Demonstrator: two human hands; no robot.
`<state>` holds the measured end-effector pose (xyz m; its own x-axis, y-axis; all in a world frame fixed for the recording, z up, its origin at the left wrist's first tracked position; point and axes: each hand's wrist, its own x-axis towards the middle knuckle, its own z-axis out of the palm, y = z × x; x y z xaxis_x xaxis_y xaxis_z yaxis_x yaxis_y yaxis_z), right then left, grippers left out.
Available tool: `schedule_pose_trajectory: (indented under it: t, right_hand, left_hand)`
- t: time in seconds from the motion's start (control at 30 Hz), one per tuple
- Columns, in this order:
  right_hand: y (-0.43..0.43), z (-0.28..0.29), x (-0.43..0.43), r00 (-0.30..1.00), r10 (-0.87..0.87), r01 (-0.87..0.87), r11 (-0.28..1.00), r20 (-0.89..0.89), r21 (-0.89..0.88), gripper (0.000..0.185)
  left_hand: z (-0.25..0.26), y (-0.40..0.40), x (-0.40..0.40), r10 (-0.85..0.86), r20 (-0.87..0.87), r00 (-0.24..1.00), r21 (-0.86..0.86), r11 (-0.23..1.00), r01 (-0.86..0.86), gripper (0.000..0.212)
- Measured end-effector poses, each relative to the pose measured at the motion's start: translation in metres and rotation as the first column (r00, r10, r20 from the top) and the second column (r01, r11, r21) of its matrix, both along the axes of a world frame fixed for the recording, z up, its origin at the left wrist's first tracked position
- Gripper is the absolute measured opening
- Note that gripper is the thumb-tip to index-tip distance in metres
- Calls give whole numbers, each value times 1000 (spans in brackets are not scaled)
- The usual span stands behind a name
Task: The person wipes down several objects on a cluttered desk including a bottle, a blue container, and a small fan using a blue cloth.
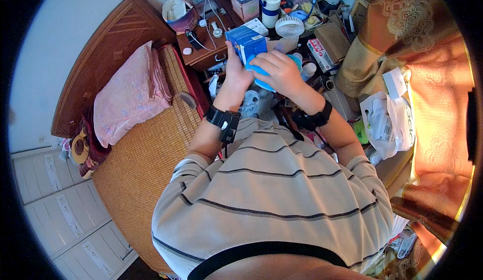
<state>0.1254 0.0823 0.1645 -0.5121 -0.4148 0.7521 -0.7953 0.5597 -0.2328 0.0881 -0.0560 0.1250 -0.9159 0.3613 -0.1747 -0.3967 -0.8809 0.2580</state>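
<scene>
A dark blue cardboard box [247, 42] is held up in front of the cluttered desk. My left hand [237, 66] supports it along its left side and bottom, thumb upright against the edge. My right hand [277, 70] is curled around a light blue item [264, 78] at the lower end of the box; the fingers hide much of it, and I cannot tell what it is or whether it is partly inside the box. Both wrists wear black straps with small devices. Just behind the box lies a white box [256, 26] on the desk.
A handheld fan [289, 26], a white bottle [270, 8] and a brown cardboard box [332, 42] crowd the desk. A wooden nightstand [200, 55] with cables stands at left, beside a bed with a woven mat [151, 159] and pink pillow [130, 99]. White plastic bags [388, 125] lie at right near orange curtains.
</scene>
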Motion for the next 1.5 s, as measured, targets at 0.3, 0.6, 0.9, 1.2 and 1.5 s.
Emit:
schedule_pose_trajectory:
  t: [0.3, 0.6, 0.9, 1.2, 1.5]
  right_hand:
    - [12, 15, -11, 1000, -11, 12, 998, 10, -61, 25]
    - [10, 25, -8, 998, -51, 45, 985, -29, -168, 24]
    - [30, -3, 4, 937, -12, 111, 958, 348, -265, 18]
    - [44, 42, -7, 828, 98, 273, 790, 552, -549, 16]
    - [36, 49, -11, 889, 109, -2, 972, 446, -234, 20]
  left_hand:
    - [24, 4, 12, 25, 73, 997, -64, 998, -21, 60]
    - [35, -2, 6, -112, -121, 986, 197, 971, 135, 55]
    - [65, -9, 3, 91, -84, 992, -181, 978, -105, 55]
    - [38, -12, 16, -89, -566, 820, -760, 442, -477, 64]
    - [45, -15, 23, -554, -688, 469, -547, -28, -836, 78]
